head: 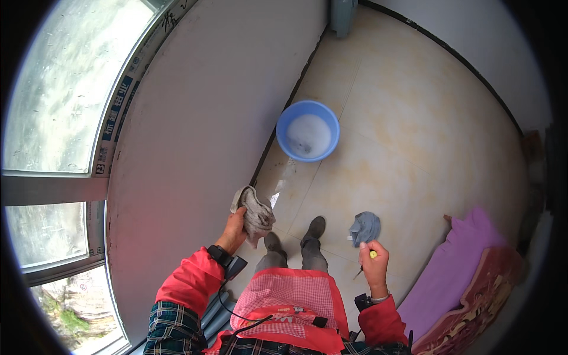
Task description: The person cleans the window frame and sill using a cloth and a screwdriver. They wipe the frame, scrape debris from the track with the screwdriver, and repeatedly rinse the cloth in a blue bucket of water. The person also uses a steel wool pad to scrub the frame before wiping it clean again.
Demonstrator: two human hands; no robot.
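Note:
My left hand (233, 230) grips a crumpled, damp-looking grey-beige cloth (254, 212), held up beside the wall below the window. My right hand (375, 266) is closed around a small tool with a yellow handle end (373, 254); a thin dark tip sticks out below the fist, and its kind cannot be told. Just past the right hand, a bundled blue-grey cloth (366, 225) lies on the tiled floor. Farther ahead a blue plastic basin (335, 133) stands against the wall's foot, with whitish, sudsy water (310, 133) in it.
Windows with grey frames (53, 188) line the left, above a pale wall (186, 133). A purple cloth (448, 270) and a red patterned blanket (492, 293) lie at the right. Blue-grey objects (217, 313) are low beside my left arm. A wet patch (278, 191) shines on the floor.

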